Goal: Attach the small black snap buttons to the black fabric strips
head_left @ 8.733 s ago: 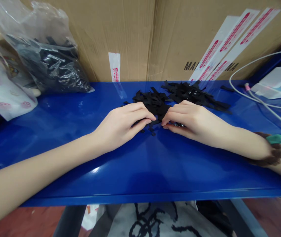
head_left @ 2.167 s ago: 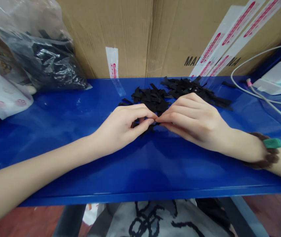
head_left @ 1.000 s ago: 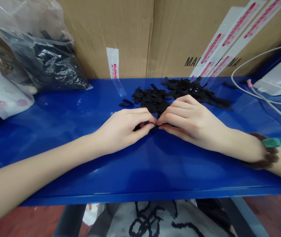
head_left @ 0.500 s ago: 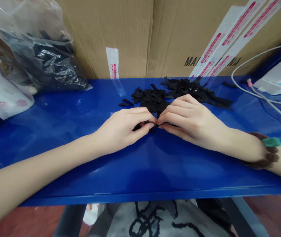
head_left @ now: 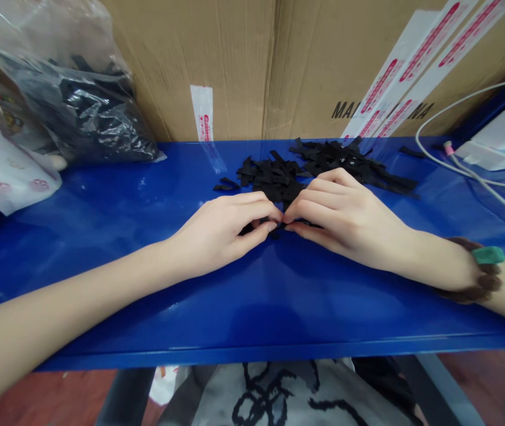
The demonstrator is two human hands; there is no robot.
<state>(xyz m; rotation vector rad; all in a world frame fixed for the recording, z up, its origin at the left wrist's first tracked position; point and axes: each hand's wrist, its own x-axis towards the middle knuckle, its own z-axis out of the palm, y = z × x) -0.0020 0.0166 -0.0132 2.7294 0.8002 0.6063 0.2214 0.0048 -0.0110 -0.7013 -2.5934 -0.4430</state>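
Glossy blue tabletop (head_left: 274, 313), brown cardboard (head_left: 238, 47) standing upright behind it. Left hand (head_left: 230, 228) and right hand (head_left: 345, 219) meet at the fingertips; each has thumb and forefinger drawn close. Cannot tell whether either pinches anything: contact too small and dark. Black scraps (head_left: 246, 229) show beneath the fingers, mostly hidden.

Outward from the fingertips: heap of black fabric strips (head_left: 274, 177) just beside, 12 o'clock; second heap (head_left: 323, 157), with small white marks, 2 o'clock; loose strips (head_left: 226, 184), 10 o'clock. Brown scrunchie (head_left: 474, 284) around right wrist, between 3 and 4. Clear plastic bag (head_left: 96, 112) of black material, well apart, 10 o'clock. White cable (head_left: 469, 176), between 2 and 3.
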